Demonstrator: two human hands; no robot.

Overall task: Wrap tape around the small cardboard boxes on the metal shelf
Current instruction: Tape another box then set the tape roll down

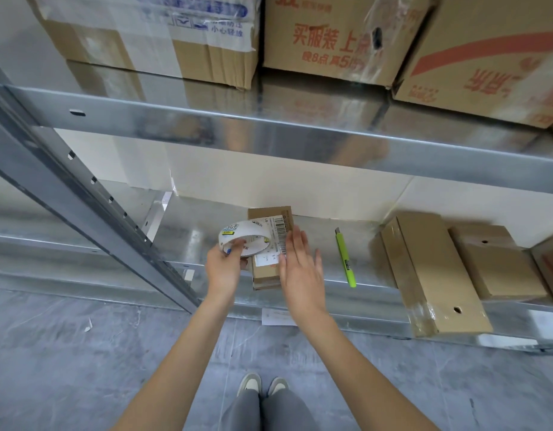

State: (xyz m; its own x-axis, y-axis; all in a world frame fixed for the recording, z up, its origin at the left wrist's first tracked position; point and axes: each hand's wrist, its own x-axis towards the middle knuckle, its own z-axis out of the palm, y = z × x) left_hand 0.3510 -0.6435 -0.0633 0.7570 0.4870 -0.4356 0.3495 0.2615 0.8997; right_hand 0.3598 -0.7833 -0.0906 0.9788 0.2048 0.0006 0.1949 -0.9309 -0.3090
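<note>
A small cardboard box (266,276) with a white barcode label lies on the lower metal shelf (188,241). My left hand (223,269) grips a white roll of tape (244,239) just above the box's left side. My right hand (301,269) hovers with straight fingers over the box's right side, fingertips at the label; whether it touches the box is unclear. Two more small cardboard boxes, a long one (433,272) and another (499,269), lie on the shelf to the right.
A green utility knife (345,259) lies on the shelf between the labelled box and the long box. Large cartons (340,38) fill the upper shelf. A slanted steel upright (91,206) stands at the left. My feet (262,384) are on the grey floor.
</note>
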